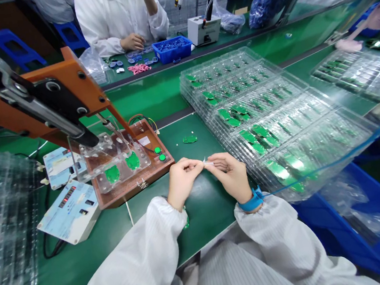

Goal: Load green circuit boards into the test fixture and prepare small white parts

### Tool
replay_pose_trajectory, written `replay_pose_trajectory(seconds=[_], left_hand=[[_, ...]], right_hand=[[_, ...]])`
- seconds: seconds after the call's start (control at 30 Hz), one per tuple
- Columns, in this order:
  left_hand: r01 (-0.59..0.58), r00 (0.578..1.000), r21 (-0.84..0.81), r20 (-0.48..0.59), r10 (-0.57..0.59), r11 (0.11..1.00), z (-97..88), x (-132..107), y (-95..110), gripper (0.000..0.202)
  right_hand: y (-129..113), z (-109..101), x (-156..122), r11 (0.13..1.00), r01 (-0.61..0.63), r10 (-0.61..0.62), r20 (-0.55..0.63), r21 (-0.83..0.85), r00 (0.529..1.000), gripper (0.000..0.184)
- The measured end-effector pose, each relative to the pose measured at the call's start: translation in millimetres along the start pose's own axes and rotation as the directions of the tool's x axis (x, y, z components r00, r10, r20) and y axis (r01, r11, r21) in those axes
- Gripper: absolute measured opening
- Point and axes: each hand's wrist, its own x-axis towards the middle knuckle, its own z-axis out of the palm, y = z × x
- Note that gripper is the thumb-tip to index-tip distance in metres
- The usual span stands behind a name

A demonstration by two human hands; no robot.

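Observation:
My left hand (183, 180) and my right hand (232, 176) meet over the green mat, thumbs and fingertips pinched together. Between them is a small white strip (209, 163); its exact kind is too small to tell. A blue wrist strap (251, 201) with a cord circles my right wrist. Just beyond my hands a green circuit board (190, 139) lies flat, with tiny white bits around it. Another green board (186, 220) is mostly hidden beside my left sleeve. To the left, a test fixture (161, 173) with an orange lever frame holds two green boards.
Stacked clear blister trays (269, 102) with green boards stand at right. Two small meter boxes (69, 210) sit left of the fixture, near more clear trays (2, 247). Across the bench, a co-worker in white (114, 15) sits by a blue bin (172, 52).

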Motion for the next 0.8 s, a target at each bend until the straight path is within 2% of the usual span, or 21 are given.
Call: replay_pose_trajectory(seconds=[0.17,0.53,0.67,0.8], left_hand=[[0.093,0.996,-0.057,-0.004,-0.093,0.994,-0.7,-1.3,3.4,0.021],[0.167,0.982,-0.126,-0.068,-0.176,0.978,5.7,-6.0,9.6,0.012],[0.148,0.984,-0.115,-0.084,-0.158,0.982,6.9,-5.8,8.5,0.012],[0.115,0.992,-0.098,-0.036,-0.119,0.988,2.4,-4.1,9.0,0.014]], right_hand=[[0.8,0.5,-1.7,0.998,0.053,-0.053,0.009,-0.038,0.999,0.013],[-2.8,3.0,-3.5,0.986,0.127,-0.125,0.032,-0.107,0.992,0.008],[-4.1,4.3,-1.9,0.993,0.092,-0.092,0.011,-0.077,0.996,0.008],[-2.2,4.8,1.2,0.999,-0.015,0.016,-0.011,0.048,1.0,0.018]])
